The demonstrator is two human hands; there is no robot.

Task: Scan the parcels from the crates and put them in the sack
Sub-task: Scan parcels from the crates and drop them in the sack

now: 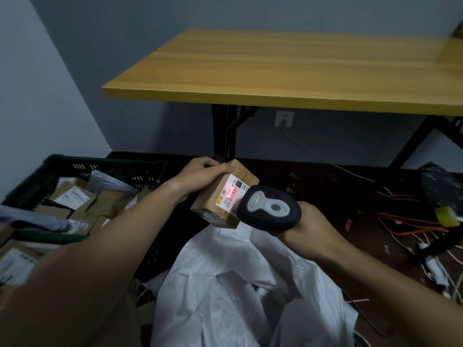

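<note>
My left forearm crosses low in front of me, and below it the white sack (240, 284) lies crumpled open on the floor. My left hand (203, 175) grips a small cardboard box (220, 196) by its far end, thumb curled over the top edge, holding it just above the sack's mouth. My right hand (308, 221) is wrapped round the scanner (269, 209), its red beam lying across the label (231, 194). This looks like the scanning step. Next, I judge, the box goes down into the sack, then another from the black crate (105, 166) at my left.
</note>
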